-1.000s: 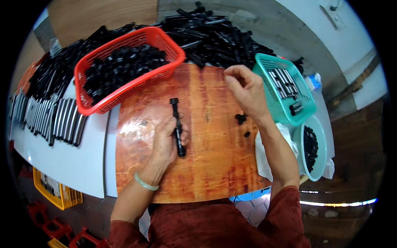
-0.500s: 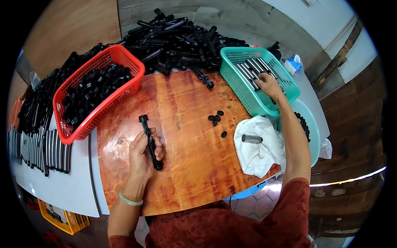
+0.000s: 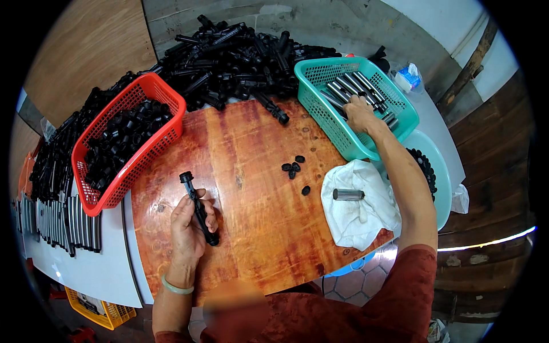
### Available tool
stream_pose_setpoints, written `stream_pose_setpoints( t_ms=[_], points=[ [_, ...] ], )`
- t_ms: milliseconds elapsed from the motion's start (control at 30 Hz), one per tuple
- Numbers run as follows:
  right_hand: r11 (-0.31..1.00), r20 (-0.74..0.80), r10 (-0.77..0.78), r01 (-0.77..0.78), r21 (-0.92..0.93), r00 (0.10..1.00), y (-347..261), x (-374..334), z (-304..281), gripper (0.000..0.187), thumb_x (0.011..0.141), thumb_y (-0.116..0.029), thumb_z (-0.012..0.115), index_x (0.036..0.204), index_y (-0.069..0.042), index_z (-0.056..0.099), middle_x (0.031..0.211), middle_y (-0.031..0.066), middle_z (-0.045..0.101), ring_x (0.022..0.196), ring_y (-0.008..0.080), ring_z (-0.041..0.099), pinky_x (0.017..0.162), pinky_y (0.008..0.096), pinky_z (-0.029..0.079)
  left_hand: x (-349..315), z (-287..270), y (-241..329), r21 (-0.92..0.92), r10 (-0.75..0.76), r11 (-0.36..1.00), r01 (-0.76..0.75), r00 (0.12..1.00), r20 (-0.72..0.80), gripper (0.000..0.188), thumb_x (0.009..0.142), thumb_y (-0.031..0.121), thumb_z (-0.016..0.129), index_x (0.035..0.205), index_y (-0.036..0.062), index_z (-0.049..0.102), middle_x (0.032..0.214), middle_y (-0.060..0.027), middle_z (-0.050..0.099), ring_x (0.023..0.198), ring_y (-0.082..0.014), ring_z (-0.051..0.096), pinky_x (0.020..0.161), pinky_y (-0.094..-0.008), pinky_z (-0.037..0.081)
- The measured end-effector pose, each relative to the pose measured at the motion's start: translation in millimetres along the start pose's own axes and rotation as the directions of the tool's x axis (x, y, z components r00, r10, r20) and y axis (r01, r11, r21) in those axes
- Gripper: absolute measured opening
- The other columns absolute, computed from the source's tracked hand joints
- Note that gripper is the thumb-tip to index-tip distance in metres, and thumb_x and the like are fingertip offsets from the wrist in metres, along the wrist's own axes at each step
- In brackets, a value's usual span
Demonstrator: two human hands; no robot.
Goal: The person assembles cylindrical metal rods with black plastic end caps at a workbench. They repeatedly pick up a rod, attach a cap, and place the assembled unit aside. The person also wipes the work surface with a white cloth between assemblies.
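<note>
My left hand point(image 3: 189, 226) is closed around a slim black plastic tube part point(image 3: 199, 208) with a wider collar at its upper end, held tilted above the tabletop. My right hand point(image 3: 361, 114) reaches into the green basket point(image 3: 327, 122), fingers bent down among shiny metal tubes point(image 3: 370, 86). Its fingertips are hidden, so what they grip cannot be made out. Below that arm, a single metal tube point(image 3: 348, 195) lies on a crumpled white cloth point(image 3: 357, 226). Several small black caps point(image 3: 294, 167) rest on the wooden board point(image 3: 251, 188) between my hands.
A red basket point(image 3: 127, 164) of black rings stands at the left. Behind it spreads a heap of black parts point(image 3: 229, 68). Silver tubes point(image 3: 68, 223) lie in a row at far left. A pale green basin point(image 3: 444, 197) of black pieces sits at the right.
My right hand has shifted slightly left within the green basket. The black part in my left hand sits a little lower and further left in view, as the whole view has shifted somewhat.
</note>
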State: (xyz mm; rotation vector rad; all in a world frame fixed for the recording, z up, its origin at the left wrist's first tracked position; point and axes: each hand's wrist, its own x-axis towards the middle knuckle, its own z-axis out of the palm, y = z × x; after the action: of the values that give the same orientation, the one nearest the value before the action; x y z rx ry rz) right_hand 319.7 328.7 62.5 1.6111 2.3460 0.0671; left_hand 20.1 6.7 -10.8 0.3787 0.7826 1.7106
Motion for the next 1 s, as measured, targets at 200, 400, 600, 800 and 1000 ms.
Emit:
stream_pose_setpoints(
  t_ms=[200,400,600,800,1000],
  points=[
    [0.991,-0.037,0.023,-0.018,0.136,0.999,11,-18,-9,0.038,0.079,-0.017,0.055,0.109,0.007,0.05,0.113,0.0264,0.056,0.107,0.0413,0.054,0.09,0.0473,0.044,2,3,0,0.012,0.001,1.0,-0.001,1.0,0.004,0.028,0.094,0.019,0.047,0.11,-0.0038,0.05,0.077,-0.0115,0.059,0.055,-0.0176,0.052,0.047,-0.0285,0.043],
    [0.884,-0.431,0.132,0.091,0.459,0.893,30,-26,-7,0.034,0.086,-0.024,0.05,0.102,0.007,0.046,0.095,0.0327,0.059,0.094,0.0489,0.055,0.083,0.0501,0.042,0,-1,-3,-0.028,0.013,1.0,-0.012,1.0,0.016,0.029,0.094,0.019,0.048,0.112,-0.0034,0.05,0.079,-0.0117,0.058,0.058,-0.0187,0.052,0.049,-0.0291,0.043],
    [0.262,-0.485,-0.003,0.469,0.844,0.874,-71,-113,-61,0.021,0.088,-0.022,0.054,0.094,-0.002,0.055,0.071,-0.0012,0.052,0.055,0.0063,0.045,0.048,0.0229,0.036,1,-9,-7,-0.034,0.008,0.999,-0.001,0.979,0.203,0.052,0.091,0.04,0.053,0.124,0.0,0.044,0.093,-0.0115,0.057,0.073,-0.0194,0.053,0.064,-0.0315,0.045],
    [0.404,-0.66,-0.389,0.763,0.505,0.642,-210,-181,-25,0.024,0.08,-0.014,0.061,0.098,-0.001,0.054,0.075,0.0139,0.056,0.064,0.0253,0.059,0.055,0.0348,0.046,-5,-9,-3,-0.087,0.027,0.996,-0.004,0.962,0.272,0.063,0.088,0.052,0.052,0.127,0.0027,0.044,0.101,-0.0105,0.056,0.093,-0.0211,0.057,0.08,-0.0352,0.049],
    [0.456,-0.782,-0.442,0.861,0.225,0.439,-264,-193,13,0.031,0.077,-0.016,0.064,0.1,0.002,0.052,0.079,0.0141,0.052,0.067,0.0243,0.057,0.054,0.0349,0.046,-4,-1,-1,-0.157,0.026,0.988,-0.007,0.993,0.116,0.05,0.094,0.045,0.042,0.118,0.0024,0.052,0.104,-0.0096,0.06,0.097,-0.0204,0.058,0.089,-0.0363,0.046]
  ],
)
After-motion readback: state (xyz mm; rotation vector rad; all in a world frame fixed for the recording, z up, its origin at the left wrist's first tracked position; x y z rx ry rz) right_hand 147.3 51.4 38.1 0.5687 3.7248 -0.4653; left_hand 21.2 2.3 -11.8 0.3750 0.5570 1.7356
